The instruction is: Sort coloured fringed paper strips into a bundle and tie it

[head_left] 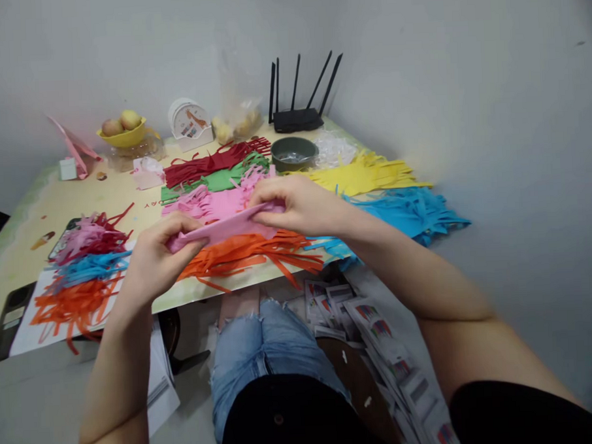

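Observation:
Between my two hands a strip of pink fabric [227,229] is stretched out above the table's front edge. My left hand [162,247] pinches its left end between thumb and fingers. At the other end, my right hand [290,202] grips the strip the same way. Just behind it lies a pile of fringed pink pieces [221,204]. Orange fringed strips [248,253] lie below the held strip, along the table edge. Farther back are green strips [220,180] and dark red strips [210,163]. Yellow strips [362,173] and blue strips [408,210] spread to the right.
Smaller bundles, pink and red [93,239], blue [92,267] and orange [71,304], lie at left near a phone [13,313]. A dark bowl [294,153], a router [298,120] and a yellow fruit bowl [123,134] stand at the back. Printed packets [373,317] are stacked below right.

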Demonstrator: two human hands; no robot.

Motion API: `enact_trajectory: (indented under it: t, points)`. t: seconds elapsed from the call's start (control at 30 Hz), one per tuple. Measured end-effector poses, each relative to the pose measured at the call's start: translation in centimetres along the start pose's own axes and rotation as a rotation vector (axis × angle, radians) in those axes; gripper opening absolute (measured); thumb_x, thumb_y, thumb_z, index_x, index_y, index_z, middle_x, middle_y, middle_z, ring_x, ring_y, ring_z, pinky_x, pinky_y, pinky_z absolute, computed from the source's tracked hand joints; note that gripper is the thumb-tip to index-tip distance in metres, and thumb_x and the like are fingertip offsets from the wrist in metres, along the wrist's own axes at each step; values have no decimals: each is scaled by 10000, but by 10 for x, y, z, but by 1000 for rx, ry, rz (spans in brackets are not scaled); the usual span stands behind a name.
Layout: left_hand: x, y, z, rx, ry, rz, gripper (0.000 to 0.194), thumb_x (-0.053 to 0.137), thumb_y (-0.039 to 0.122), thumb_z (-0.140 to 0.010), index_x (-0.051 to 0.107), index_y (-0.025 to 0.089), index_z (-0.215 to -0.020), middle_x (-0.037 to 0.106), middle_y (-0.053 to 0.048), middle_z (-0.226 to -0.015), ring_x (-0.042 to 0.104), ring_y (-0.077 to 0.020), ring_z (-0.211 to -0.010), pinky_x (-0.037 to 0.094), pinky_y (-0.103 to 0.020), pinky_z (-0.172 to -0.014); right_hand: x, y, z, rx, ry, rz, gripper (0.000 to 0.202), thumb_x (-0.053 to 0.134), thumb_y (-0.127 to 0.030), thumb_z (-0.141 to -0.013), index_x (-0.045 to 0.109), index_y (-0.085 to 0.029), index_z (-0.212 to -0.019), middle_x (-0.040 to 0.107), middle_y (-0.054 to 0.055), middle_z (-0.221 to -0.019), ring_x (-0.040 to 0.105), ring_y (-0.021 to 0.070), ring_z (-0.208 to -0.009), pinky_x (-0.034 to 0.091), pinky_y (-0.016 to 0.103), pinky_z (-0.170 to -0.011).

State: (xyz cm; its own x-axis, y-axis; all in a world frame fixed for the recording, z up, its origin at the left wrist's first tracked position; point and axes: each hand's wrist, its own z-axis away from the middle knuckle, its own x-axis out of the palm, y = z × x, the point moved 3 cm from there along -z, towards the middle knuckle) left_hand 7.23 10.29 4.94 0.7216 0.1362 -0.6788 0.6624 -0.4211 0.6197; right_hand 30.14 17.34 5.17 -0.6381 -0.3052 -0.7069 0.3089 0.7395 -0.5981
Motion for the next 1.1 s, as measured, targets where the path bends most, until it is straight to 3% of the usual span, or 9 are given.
enact_trajectory:
  t: [0.1, 0.3, 0.43, 0.53, 0.67, 0.77, 0.9, 1.0, 1.1]
  points:
    - [2, -3, 2, -78, -12, 96, 210, 704, 375, -841, 630, 186, -785, 643, -14, -741, 598, -153, -670, 498, -276, -651, -1, -4, 2, 21, 13, -56, 144, 618, -277, -841, 644, -136, -831, 646, 27, -791, 558, 133, -732, 392, 252, -693]
    - [9, -7, 11, -234, 38, 538, 250, 746, 377, -815, 644, 203, -963, 669, 8, -688, 675, -166, -544, 599, -313, -601, 6, -7, 10, 18, 132, -286, 159, 600, -270, -867, 660, -146, -945, 691, 27, -875, 590, 108, -697, 441, 233, -662]
    - [10, -7, 10, -211, 44, 682, 193, 755, 384, -797, 721, 195, -804, 640, -4, -566, 652, -173, -503, 595, -337, -570, 11, -4, 14, -21, 181, -363, 208, 548, -170, -836, 733, -160, -930, 730, 35, -896, 627, 114, -759, 470, 232, -689]
    - [9, -9, 9, -148, 58, 717, 209, 755, 381, -791, 718, 198, -696, 665, -31, -597, 634, -162, -514, 565, -319, -550, 13, -2, 13, -52, 161, -411, 235, 538, -143, -811, 761, -163, -882, 742, 38, -859, 639, 120, -773, 487, 239, -706]
    - [7, -7, 12, -83, 41, 578, 146, 687, 295, -839, 742, 196, -746, 703, -53, -680, 671, -178, -661, 542, -303, -640, 12, -2, 12, -72, 133, -406, 214, 548, -194, -843, 759, -162, -837, 742, 48, -852, 642, 125, -783, 495, 256, -734]
    - [7, -1, 14, -31, 33, 404, 209, 654, 314, -876, 696, 189, -714, 686, -49, -692, 638, -169, -673, 503, -302, -651, 11, -4, 12, -115, 147, -370, 231, 580, -293, -899, 721, -156, -776, 729, 53, -819, 642, 135, -791, 491, 265, -753]
    - [10, 6, 16, -18, 183, 71, 332, 704, 330, -862, 517, 201, -620, 587, 4, -622, 532, -124, -587, 419, -277, -586, 13, -10, 14, -113, 241, -225, 172, 652, -306, -903, 664, -153, -825, 713, 48, -840, 632, 130, -774, 475, 253, -749]
    - [13, 9, 17, -10, 275, -54, 196, 731, 354, -843, 589, 219, -852, 656, -2, -810, 609, -137, -704, 472, -264, -648, 14, -14, 16, -72, 301, -115, 192, 636, -219, -894, 650, -146, -1071, 721, 85, -1056, 654, 152, -899, 475, 264, -799]
    - [13, 10, 16, -6, 252, -123, 217, 719, 345, -855, 634, 224, -1014, 714, -25, -954, 665, -153, -806, 516, -263, -723, 14, -15, 16, -8, 284, -53, 166, 617, -198, -888, 675, -154, -1037, 732, 84, -1056, 654, 171, -923, 469, 281, -815]
